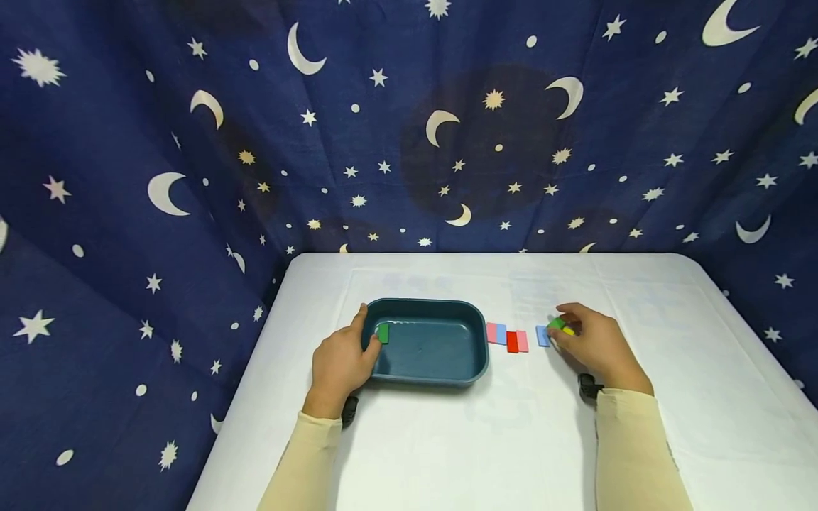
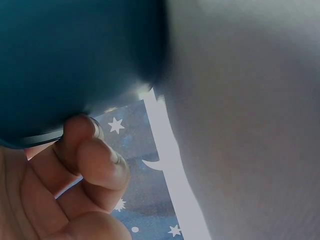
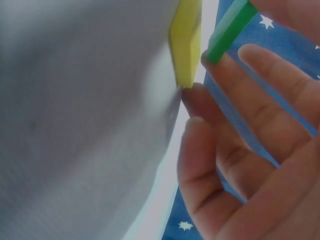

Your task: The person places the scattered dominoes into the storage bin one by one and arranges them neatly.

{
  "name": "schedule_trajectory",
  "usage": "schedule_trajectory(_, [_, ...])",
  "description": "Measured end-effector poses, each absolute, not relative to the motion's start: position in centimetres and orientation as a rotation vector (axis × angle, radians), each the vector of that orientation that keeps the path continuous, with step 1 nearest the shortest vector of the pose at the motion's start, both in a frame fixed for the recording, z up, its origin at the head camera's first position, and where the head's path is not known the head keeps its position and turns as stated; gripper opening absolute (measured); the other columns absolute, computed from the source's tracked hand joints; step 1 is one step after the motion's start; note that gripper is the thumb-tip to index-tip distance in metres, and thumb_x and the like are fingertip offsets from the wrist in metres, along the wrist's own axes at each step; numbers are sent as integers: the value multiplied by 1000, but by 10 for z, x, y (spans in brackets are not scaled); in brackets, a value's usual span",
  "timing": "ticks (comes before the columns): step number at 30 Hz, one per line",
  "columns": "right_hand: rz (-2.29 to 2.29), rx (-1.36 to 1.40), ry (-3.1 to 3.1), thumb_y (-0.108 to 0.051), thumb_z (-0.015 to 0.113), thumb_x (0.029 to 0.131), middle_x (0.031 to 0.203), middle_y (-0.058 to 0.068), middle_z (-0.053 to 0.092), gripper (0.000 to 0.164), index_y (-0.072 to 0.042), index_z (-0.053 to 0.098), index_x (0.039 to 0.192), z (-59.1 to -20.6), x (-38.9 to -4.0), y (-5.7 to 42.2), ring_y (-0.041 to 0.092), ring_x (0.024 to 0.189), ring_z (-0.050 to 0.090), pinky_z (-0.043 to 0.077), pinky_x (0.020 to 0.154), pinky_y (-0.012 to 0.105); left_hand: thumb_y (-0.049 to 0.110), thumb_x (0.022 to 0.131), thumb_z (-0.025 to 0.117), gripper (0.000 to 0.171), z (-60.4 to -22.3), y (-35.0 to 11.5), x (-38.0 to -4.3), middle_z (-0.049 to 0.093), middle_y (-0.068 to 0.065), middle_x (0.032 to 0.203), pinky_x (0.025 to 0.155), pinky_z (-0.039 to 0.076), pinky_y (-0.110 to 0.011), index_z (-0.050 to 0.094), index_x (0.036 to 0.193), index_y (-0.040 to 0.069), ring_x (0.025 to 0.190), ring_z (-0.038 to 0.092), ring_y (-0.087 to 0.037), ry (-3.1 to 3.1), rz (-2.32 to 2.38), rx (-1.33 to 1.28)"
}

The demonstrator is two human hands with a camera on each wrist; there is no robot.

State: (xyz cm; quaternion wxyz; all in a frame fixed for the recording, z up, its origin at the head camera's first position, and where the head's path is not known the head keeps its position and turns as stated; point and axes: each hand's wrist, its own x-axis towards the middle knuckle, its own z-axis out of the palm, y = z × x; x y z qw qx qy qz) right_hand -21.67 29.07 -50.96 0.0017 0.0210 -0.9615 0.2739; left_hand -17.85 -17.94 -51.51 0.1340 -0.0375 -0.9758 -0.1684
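My left hand (image 1: 341, 360) grips the left wall of a dark teal plastic tub (image 1: 437, 348), thumb over the rim and other fingers outside. Inside the tub, beside that thumb, lies a green tile (image 1: 383, 333). To the right of the tub, my right hand (image 1: 599, 346) pinches another green tile (image 1: 557, 323) between thumb and fingertips. Under the hand, a yellow tile (image 3: 186, 45) shows right at a fingertip in the right wrist view. Just left of the right hand, a light blue tile (image 1: 542, 336) lies on the table.
Between the tub and right hand, a short row holds a pink tile (image 1: 491, 332), a blue tile (image 1: 501, 334), a red tile (image 1: 513, 343) and another pink tile (image 1: 522, 341). A white cloth covers the table (image 1: 460, 454). Behind it hangs a navy curtain (image 1: 383, 142) with moons and stars.
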Motion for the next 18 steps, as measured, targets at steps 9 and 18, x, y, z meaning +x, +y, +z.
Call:
schedule_trajectory(9, [873, 138, -2911, -32, 81, 94, 126, 19, 71, 60, -6, 60, 143, -505, -217, 285, 43, 116, 65, 48, 96, 65, 42, 98, 67, 71, -516, -180, -178, 64, -8, 74, 42, 38, -37, 47, 162, 19, 49, 49, -19, -2825, -506, -107])
schedule_trajectory(18, [832, 244, -2805, -27, 84, 91, 121, 16, 72, 58, -7, 64, 141, -488, -214, 263, 42, 109, 67, 51, 90, 62, 42, 98, 67, 71, -512, -179, -179, 62, -6, 71, 42, 38, -36, 46, 162, 17, 48, 48, -18, -2838, -506, -118])
